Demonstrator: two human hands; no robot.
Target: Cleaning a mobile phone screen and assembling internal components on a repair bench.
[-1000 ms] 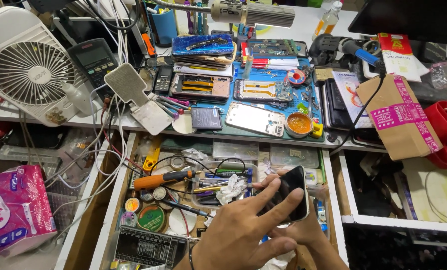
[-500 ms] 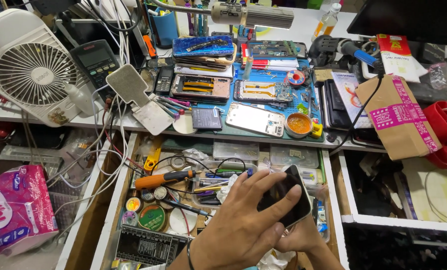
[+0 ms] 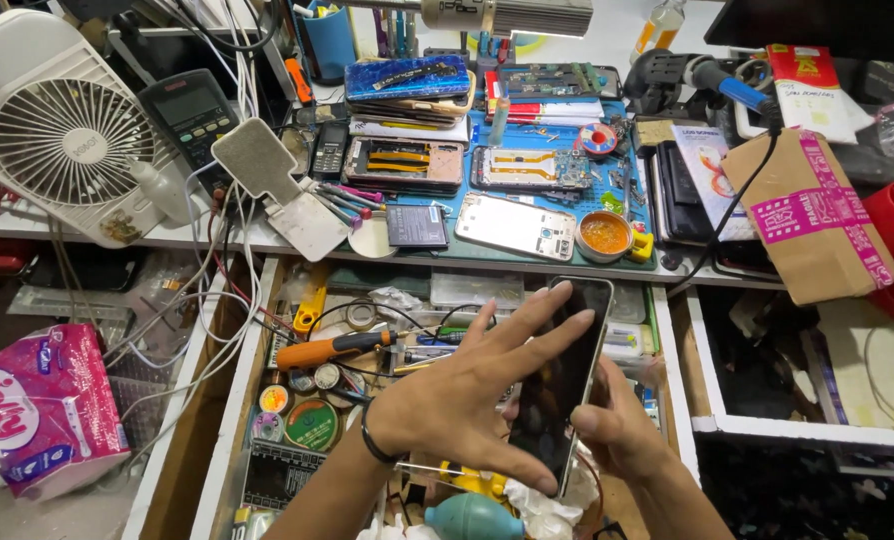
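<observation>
Black and glossy, a slim rectangular phone with a dark screen [image 3: 563,385] stands tilted over the open wooden drawer [image 3: 229,420], held between both hands. The left hand [image 3: 457,400] lies flat across its face, fingers [image 3: 527,315] spread wide and pressed on the glass, thumb near the lower edge. The right hand [image 3: 617,425] cups the phone from behind and from the right, its fingers curled round the edge and gripping it.

Under the hands, the drawer is crowded with an orange-handled screwdriver [image 3: 332,348], round tins and loose wires. A teal rubber blower bulb [image 3: 474,517] sits just below the left wrist. Beyond the drawer, the desk [image 3: 182,237] carries a blue work mat [image 3: 587,205] with opened phone bodies and a small orange dish [image 3: 605,235]. A white desk fan [image 3: 67,140] stands at the far left, a brown cardboard parcel with pink tape [image 3: 812,215] at the right, and a pink tissue pack [image 3: 42,405] lies low on the left.
</observation>
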